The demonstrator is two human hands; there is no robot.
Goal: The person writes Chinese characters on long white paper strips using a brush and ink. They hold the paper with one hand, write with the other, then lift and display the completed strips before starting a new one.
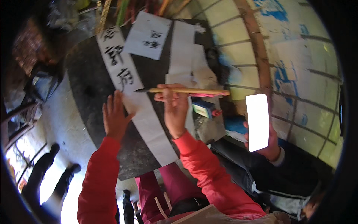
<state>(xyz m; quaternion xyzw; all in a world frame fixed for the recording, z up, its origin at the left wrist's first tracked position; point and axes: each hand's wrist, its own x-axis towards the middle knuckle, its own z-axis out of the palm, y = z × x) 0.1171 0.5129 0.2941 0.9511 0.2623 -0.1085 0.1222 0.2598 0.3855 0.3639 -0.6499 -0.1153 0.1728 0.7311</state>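
A long white paper strip (151, 128) lies slantwise across the dark table, with several black brushed characters on its far part. My right hand (175, 108) grips a writing brush (194, 90) with a yellow-brown handle, held nearly level. The brush's dark tip points left and hovers at or just over the strip, below the lowest character; whether it touches I cannot tell. My left hand (115, 114) rests flat at the strip's left edge, fingers spread and pointing away from me.
On the dark table (84, 71) lie a white sheet with writing (147, 35) and blank papers (181, 48). A small green-and-white box (202, 108) stands right of my right hand. Farther right, another person's hand (274, 143) holds a phone (257, 121) with a bright white screen, near a tiled wall (294, 82).
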